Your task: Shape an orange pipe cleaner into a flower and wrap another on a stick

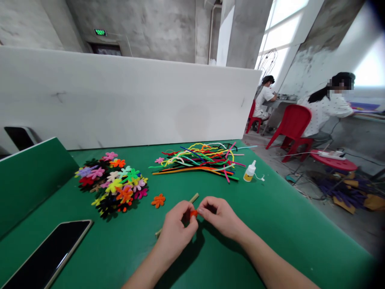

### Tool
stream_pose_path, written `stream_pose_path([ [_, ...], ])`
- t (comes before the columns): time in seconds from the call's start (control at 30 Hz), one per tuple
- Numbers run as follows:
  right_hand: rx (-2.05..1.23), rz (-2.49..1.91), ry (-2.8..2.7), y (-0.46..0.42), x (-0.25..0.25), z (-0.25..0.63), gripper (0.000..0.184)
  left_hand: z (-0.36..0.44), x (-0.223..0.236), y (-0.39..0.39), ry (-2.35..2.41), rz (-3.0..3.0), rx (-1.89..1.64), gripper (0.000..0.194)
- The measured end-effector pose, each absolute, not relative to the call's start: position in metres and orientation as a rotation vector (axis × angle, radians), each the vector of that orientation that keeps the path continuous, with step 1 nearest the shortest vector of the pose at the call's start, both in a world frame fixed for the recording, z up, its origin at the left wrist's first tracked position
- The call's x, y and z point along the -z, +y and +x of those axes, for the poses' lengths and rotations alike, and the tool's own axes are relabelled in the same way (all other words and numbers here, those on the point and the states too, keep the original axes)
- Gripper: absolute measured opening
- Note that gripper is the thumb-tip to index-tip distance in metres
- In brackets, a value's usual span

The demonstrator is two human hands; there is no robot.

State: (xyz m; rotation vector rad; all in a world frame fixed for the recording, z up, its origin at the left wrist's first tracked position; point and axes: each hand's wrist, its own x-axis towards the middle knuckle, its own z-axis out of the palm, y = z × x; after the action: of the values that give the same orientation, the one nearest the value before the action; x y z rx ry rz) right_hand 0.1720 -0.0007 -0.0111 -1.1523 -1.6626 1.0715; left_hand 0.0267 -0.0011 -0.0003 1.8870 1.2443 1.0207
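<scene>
Over the green table, my left hand (179, 225) pinches a small fuzzy orange pipe cleaner piece (194, 213), mostly covered by the fingers. The fingertips of my right hand (221, 216) close on its right side. A thin tan-green stick (195, 197) lies on the table behind and under my left hand, its middle hidden. Just left of the hands is an orange flower (158, 200) lying flat. Further left sits a pile of fuzzy flowers (116, 184) in many colours. A heap of coloured pipe cleaners (198, 158) lies beyond my hands.
A small white glue bottle (249, 172) stands upright at the right, its cap hanging beside it. At the front left lies a phone (51, 253). A white board (129, 104) borders the table's back. Two people sit on red chairs (293, 124) further right.
</scene>
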Motion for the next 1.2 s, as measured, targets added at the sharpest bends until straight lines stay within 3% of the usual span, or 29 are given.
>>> stream_pose_path([
  [0.27, -1.163, -1.152, -1.583, -0.002, 0.01, 0.171, 0.015, 0.026, 0.0, -0.004, 1.242, 1.956, -0.99, 0.011],
  [0.43, -1.512, -1.012, -1.251, 0.0, 0.014, 0.168, 0.023, 0.025, -0.002, -0.003, 1.129, 1.702, -1.008, 0.004],
  [0.6, -1.813, -0.843, -0.79, -0.001, 0.012, 0.167, 0.024, 0.025, 0.006, -0.001, 1.019, 1.576, -1.088, 0.031],
  [0.87, -2.018, -0.75, -0.724, -0.004, 0.013, 0.166, 0.022, 0.023, 0.005, 0.0, 0.97, 1.438, -1.084, 0.026],
  [1.03, -1.947, -0.841, -0.851, -0.004, 0.016, 0.163, 0.023, 0.023, 0.003, 0.0, 1.029, 1.529, -1.072, 0.016],
  [1.2, -1.522, -0.986, -1.106, 0.0, 0.014, 0.166, 0.022, 0.023, 0.001, 0.001, 1.177, 1.722, -1.08, 0.015],
])
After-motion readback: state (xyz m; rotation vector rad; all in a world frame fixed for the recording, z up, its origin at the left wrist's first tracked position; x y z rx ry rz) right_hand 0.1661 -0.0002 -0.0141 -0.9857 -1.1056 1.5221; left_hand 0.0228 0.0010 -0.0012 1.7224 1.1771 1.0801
